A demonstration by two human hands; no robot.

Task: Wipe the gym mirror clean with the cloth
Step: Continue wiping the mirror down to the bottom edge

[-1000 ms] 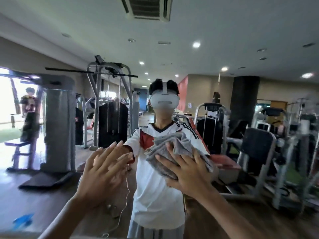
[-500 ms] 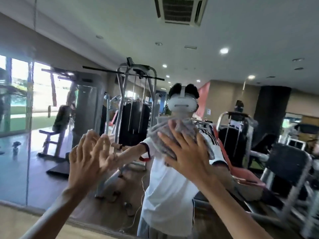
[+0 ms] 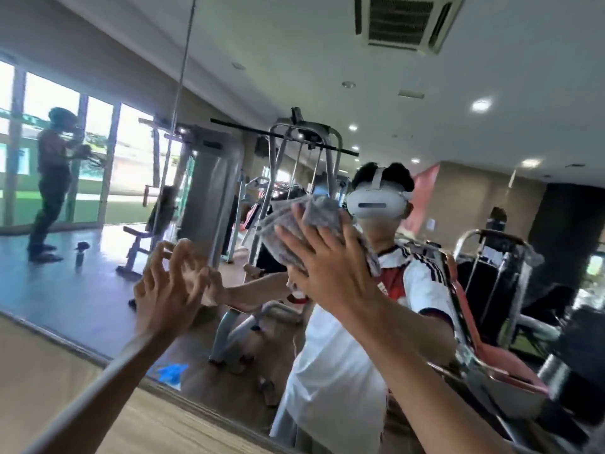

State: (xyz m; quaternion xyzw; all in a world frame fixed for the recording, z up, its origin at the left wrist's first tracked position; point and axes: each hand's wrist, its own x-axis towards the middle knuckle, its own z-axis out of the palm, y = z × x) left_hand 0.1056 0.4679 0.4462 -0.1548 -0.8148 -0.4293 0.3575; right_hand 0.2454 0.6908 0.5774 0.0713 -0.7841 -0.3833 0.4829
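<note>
The gym mirror (image 3: 425, 93) fills the view in front of me and reflects me with a white headset. A crumpled grey cloth (image 3: 296, 229) lies flat against the glass at head height. My right hand (image 3: 327, 267) presses on the cloth with spread, straight fingers. Lower and to the left, my left hand (image 3: 167, 290) touches the bare glass with arched, spread fingertips and holds nothing.
A wooden panel (image 3: 65, 371) runs below the mirror's lower edge at the bottom left. A vertical seam (image 3: 183, 60) divides the mirror panels. Weight machines (image 3: 304, 152) show in the reflection, as does another person (image 3: 52, 185) standing by the bright windows.
My right hand has slid the cloth up and to the left on the glass. My left hand stays on the mirror, its fingers more arched. The view has tilted and swung left.
</note>
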